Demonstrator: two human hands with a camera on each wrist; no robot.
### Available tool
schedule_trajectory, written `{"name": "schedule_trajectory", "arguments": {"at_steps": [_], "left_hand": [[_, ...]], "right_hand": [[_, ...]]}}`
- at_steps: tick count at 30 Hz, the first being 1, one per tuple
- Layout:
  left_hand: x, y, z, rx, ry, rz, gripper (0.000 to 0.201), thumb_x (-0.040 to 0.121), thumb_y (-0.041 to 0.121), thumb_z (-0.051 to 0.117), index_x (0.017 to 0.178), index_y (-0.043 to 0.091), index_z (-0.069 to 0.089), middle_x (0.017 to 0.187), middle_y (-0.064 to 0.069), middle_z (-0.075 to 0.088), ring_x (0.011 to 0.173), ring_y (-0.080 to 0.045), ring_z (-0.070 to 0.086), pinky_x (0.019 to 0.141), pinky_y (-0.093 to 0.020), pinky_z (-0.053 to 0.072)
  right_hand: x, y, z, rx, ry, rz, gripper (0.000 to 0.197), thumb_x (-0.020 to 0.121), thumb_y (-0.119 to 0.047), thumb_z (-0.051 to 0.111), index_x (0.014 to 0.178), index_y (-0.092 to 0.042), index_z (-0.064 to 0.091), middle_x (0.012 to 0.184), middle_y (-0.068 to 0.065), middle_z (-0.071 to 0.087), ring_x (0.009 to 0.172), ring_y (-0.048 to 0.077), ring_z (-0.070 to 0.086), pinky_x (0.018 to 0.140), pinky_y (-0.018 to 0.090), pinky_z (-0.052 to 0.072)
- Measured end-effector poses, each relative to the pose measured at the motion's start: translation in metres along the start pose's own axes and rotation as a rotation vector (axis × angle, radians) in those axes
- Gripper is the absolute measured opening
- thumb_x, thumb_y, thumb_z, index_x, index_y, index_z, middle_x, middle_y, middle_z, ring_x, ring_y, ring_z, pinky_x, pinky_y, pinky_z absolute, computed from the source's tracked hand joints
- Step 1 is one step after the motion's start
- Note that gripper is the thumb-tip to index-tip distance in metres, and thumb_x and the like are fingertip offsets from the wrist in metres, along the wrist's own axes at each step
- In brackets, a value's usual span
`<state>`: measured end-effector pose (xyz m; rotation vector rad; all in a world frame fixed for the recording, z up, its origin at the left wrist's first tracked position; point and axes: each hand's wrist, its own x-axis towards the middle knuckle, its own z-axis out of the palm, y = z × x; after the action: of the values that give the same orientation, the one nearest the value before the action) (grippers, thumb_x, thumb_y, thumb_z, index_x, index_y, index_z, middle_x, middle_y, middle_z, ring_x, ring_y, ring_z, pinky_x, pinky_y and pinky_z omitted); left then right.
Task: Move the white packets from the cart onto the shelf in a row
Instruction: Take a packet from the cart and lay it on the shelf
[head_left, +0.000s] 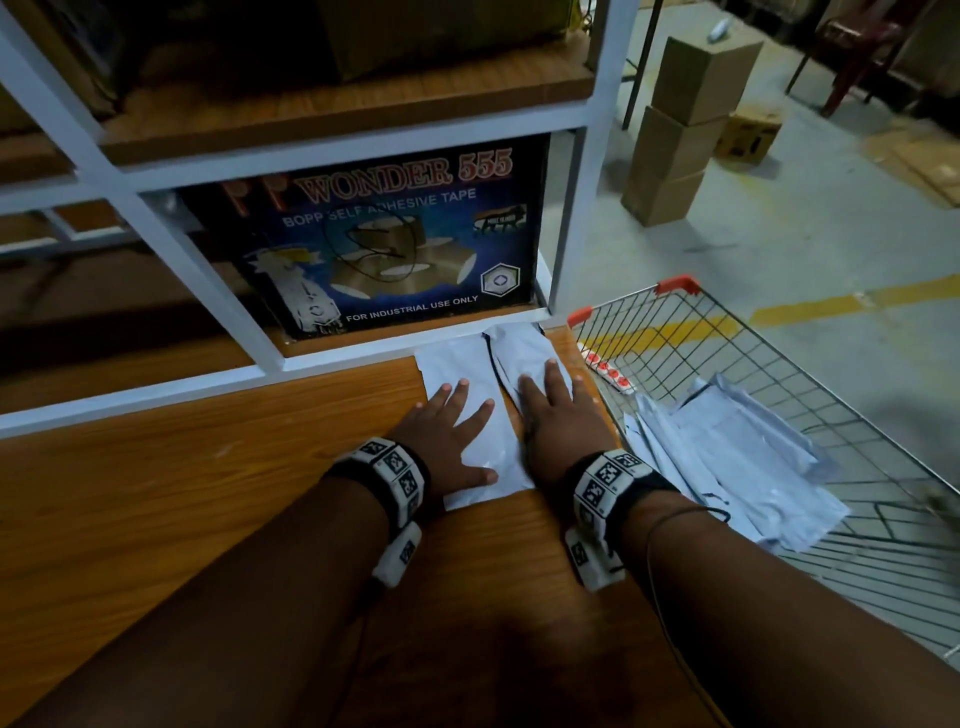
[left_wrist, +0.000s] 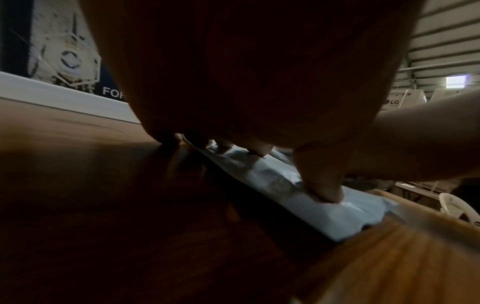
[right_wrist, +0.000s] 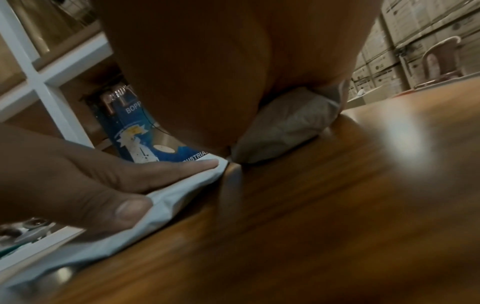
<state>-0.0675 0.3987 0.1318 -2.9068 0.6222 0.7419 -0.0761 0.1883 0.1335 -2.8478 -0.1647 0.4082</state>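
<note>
Two white packets lie side by side on the wooden shelf (head_left: 208, 493) near its right end. My left hand (head_left: 449, 431) lies flat with straight, spread fingers on the left packet (head_left: 457, 364), its thumb (left_wrist: 324, 185) pressing the packet (left_wrist: 337, 209) down. My right hand (head_left: 556, 415) lies flat on the right packet (head_left: 519, 348), whose near end (right_wrist: 285, 125) shows under the palm. Several more white packets (head_left: 727, 457) lie loose in the wire cart (head_left: 779, 364) to the right of the shelf.
A blue "Wonder 555" tape box (head_left: 384, 239) stands behind the packets inside the white shelf frame (head_left: 171, 244). Stacked cardboard boxes (head_left: 680, 130) stand on the floor beyond the cart. A yellow line (head_left: 831, 306) crosses the grey floor.
</note>
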Motion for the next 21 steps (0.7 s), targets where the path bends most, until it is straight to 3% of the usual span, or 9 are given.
{"name": "schedule_trajectory", "arguments": {"at_steps": [9,13,15,17,19,21], "left_hand": [[-0.006,-0.002,0.004,0.022,0.013,0.012,0.103,0.08,0.089,0.038,0.157,0.046,-0.016,0.167,-0.001,-0.027,0.156,-0.027,-0.018,0.123,-0.061,0.005],[-0.014,0.01,-0.012,0.01,0.094,0.006,0.096,0.084,0.087,0.033,0.16,0.042,-0.002,0.17,-0.004,-0.014,0.157,-0.029,-0.011,0.123,-0.063,0.008],[-0.018,0.02,-0.022,-0.041,0.202,0.019,0.09,0.088,0.083,0.035,0.161,0.035,0.014,0.171,-0.009,0.0,0.157,-0.03,0.001,0.124,-0.059,0.015],[-0.016,0.032,-0.035,-0.146,0.321,0.07,0.077,0.092,0.074,0.043,0.154,0.028,0.037,0.165,-0.011,0.026,0.153,-0.031,0.022,0.122,-0.05,0.026],[-0.009,0.049,-0.052,-0.256,0.396,0.125,0.062,0.092,0.065,0.049,0.138,0.025,0.058,0.141,-0.004,0.054,0.135,-0.026,0.048,0.111,-0.041,0.042],[0.002,0.071,-0.07,-0.351,0.396,0.127,0.049,0.092,0.059,0.053,0.125,0.026,0.067,0.122,0.004,0.064,0.116,-0.018,0.059,0.1,-0.037,0.049]], "right_hand": [[-0.01,0.0,0.005,-0.014,0.029,0.026,0.072,0.104,-0.045,0.039,0.165,-0.035,0.003,0.176,0.006,-0.01,0.16,0.044,0.001,0.127,0.062,0.018],[-0.008,0.005,-0.005,0.052,0.019,0.049,0.075,0.101,-0.064,0.036,0.163,-0.044,-0.001,0.175,-0.004,-0.012,0.161,0.04,-0.004,0.122,0.069,0.02],[-0.011,0.014,-0.015,0.124,0.054,0.06,0.074,0.101,-0.066,0.036,0.164,-0.043,0.003,0.176,-0.004,-0.008,0.16,0.041,-0.002,0.122,0.07,0.021],[-0.018,0.03,-0.03,0.18,0.128,0.06,0.072,0.102,-0.062,0.038,0.165,-0.037,0.013,0.176,0.003,0.002,0.16,0.042,0.007,0.125,0.063,0.02],[-0.022,0.053,-0.047,0.239,0.199,0.076,0.069,0.104,-0.057,0.043,0.164,-0.029,0.025,0.174,0.01,0.013,0.158,0.04,0.016,0.127,0.055,0.019],[-0.026,0.084,-0.061,0.302,0.228,0.126,0.066,0.104,-0.053,0.049,0.161,-0.024,0.034,0.17,0.012,0.023,0.155,0.038,0.025,0.126,0.051,0.024]]}}
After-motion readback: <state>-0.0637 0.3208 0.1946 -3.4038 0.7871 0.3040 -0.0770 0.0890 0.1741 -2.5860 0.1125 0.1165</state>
